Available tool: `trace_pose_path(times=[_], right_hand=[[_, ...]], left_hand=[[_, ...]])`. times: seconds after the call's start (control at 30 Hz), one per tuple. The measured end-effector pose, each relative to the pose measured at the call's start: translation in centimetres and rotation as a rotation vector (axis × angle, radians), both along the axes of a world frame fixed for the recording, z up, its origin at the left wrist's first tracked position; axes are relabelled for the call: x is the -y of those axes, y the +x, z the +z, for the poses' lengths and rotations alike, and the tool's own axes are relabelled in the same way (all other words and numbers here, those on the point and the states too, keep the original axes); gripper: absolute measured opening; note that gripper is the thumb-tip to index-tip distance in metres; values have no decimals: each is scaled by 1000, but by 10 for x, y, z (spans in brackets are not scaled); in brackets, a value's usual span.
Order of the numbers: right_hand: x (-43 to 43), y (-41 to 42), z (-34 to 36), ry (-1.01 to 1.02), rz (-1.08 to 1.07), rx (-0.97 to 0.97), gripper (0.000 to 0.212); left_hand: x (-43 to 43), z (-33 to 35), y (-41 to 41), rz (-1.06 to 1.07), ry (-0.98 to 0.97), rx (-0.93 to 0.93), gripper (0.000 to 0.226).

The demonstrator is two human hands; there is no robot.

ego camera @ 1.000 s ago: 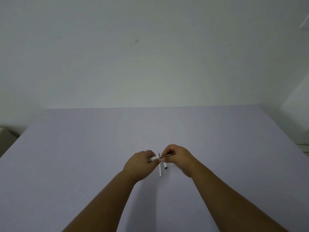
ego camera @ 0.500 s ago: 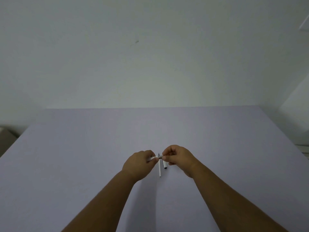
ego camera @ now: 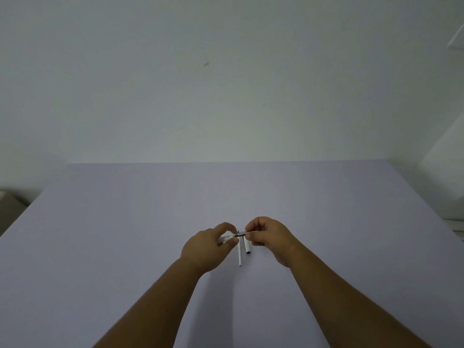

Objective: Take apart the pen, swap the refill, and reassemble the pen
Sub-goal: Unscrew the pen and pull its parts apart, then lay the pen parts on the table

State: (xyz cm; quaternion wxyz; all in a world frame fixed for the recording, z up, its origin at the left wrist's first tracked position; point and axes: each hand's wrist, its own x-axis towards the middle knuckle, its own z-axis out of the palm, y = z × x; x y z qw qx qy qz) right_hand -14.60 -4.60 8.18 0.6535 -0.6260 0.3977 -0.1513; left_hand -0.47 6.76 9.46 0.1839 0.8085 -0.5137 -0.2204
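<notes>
Left hand (ego camera: 208, 244) pinches white plastic pen barrel (ego camera: 226, 238); right hand (ego camera: 270, 236) pinches its thin tip end. Slim white refill (ego camera: 240, 254) and white cap (ego camera: 247, 246) lie beneath on lavender table (ego camera: 125, 234).

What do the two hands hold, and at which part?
The left hand pinches the pen by its white barrel; the right hand pinches its other end.
</notes>
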Motion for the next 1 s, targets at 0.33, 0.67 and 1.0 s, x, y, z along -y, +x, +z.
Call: trace_pose_path(times=[0.33,0.67,1.0], right_hand=[[5,2,1,116,-108,62,12],[31,-2,-28,318,-267,-1,11],[42,21,-80,60,-176,-442,22]], left_hand=[[4,-4,4,34,27,25,24],[12,-31,12,132,95,-49,24],[35,-68,7,253,163,-219,22]])
